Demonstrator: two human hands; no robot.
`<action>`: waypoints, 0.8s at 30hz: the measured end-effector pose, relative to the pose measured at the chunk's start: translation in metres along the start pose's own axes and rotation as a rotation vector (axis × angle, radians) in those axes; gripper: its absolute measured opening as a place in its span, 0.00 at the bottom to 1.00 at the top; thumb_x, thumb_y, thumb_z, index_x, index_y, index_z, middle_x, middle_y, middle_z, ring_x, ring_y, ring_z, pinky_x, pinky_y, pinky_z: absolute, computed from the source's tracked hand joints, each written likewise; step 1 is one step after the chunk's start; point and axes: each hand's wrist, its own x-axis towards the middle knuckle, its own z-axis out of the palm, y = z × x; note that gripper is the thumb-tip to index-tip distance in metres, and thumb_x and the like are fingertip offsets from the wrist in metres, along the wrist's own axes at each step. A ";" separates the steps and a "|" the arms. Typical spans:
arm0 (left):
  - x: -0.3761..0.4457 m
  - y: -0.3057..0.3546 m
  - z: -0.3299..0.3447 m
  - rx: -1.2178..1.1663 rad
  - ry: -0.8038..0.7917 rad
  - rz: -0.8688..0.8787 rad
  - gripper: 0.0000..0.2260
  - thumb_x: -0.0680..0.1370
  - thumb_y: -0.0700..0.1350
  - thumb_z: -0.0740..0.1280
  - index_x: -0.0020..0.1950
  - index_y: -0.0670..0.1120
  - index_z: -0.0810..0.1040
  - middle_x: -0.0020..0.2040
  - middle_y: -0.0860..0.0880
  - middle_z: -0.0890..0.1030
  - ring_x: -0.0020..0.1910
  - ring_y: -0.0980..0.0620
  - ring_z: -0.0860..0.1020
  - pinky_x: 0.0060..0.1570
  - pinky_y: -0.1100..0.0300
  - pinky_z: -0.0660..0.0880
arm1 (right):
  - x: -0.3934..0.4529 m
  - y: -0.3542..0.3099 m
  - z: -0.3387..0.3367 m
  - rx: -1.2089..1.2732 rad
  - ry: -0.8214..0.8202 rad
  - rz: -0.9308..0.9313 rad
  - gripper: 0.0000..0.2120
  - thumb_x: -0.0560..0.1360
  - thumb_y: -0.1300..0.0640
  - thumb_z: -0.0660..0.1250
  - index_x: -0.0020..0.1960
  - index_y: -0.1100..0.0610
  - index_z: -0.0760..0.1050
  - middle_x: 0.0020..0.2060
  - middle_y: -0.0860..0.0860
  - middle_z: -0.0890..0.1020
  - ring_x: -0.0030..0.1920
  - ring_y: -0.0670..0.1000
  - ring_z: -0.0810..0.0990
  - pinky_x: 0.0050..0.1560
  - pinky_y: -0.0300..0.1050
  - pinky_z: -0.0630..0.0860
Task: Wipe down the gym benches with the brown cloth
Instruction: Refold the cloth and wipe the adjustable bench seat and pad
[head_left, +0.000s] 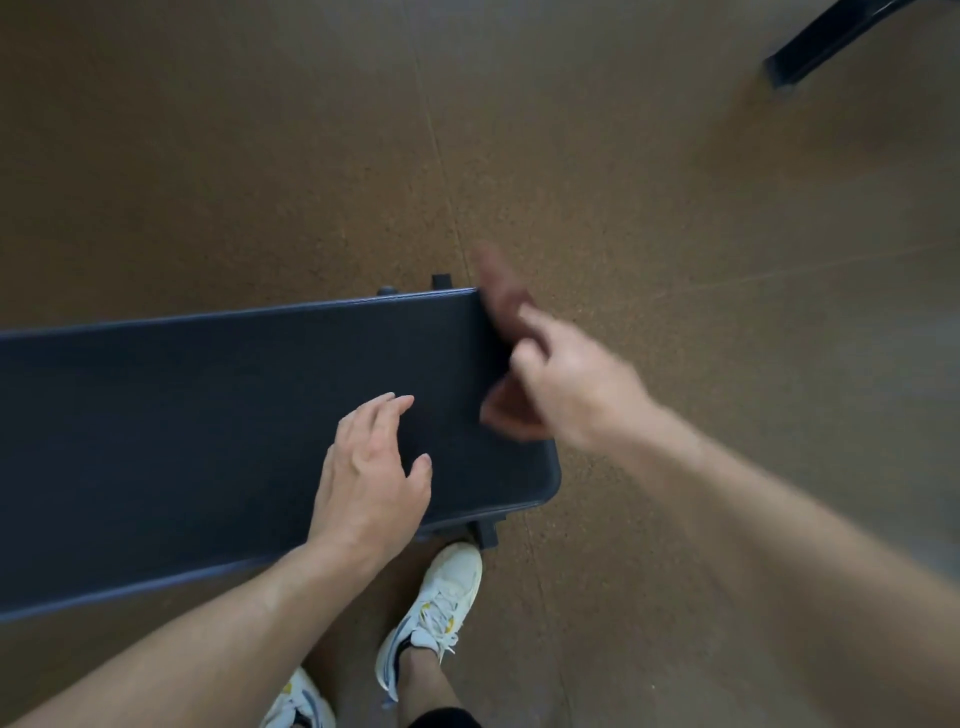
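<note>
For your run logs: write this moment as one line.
right hand: grips blurred brown cloth at bench end | left hand: rests on dark padded gym bench

My bare left hand (371, 467) rests flat with fingers spread and relaxed, forearm reaching in from the lower left. My bare right hand (566, 379) (blurred) curls its fingers in a grip, arm extended from the right.

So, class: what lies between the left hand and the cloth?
Only bare bench pad separates the left hand from the cloth in the right hand, in the head view.
</note>
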 end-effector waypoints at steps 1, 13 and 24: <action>0.001 -0.003 0.000 0.019 0.001 0.005 0.28 0.79 0.47 0.69 0.78 0.51 0.65 0.77 0.53 0.65 0.78 0.54 0.59 0.76 0.54 0.59 | -0.017 0.004 0.022 -0.082 -0.101 -0.003 0.28 0.83 0.40 0.51 0.83 0.36 0.53 0.84 0.45 0.56 0.83 0.53 0.58 0.79 0.57 0.61; 0.068 -0.022 -0.007 0.508 -0.440 0.106 0.72 0.58 0.74 0.74 0.71 0.53 0.16 0.69 0.48 0.13 0.67 0.44 0.14 0.70 0.36 0.24 | 0.038 0.016 0.107 0.072 0.299 0.106 0.35 0.83 0.33 0.48 0.85 0.43 0.39 0.85 0.50 0.45 0.85 0.54 0.44 0.83 0.60 0.53; 0.076 -0.016 -0.008 0.515 -0.504 0.051 0.69 0.61 0.74 0.72 0.71 0.53 0.17 0.69 0.47 0.13 0.67 0.42 0.14 0.70 0.33 0.25 | 0.028 0.012 0.138 -0.258 0.341 -0.247 0.34 0.80 0.35 0.56 0.84 0.44 0.55 0.82 0.49 0.61 0.83 0.56 0.57 0.82 0.63 0.46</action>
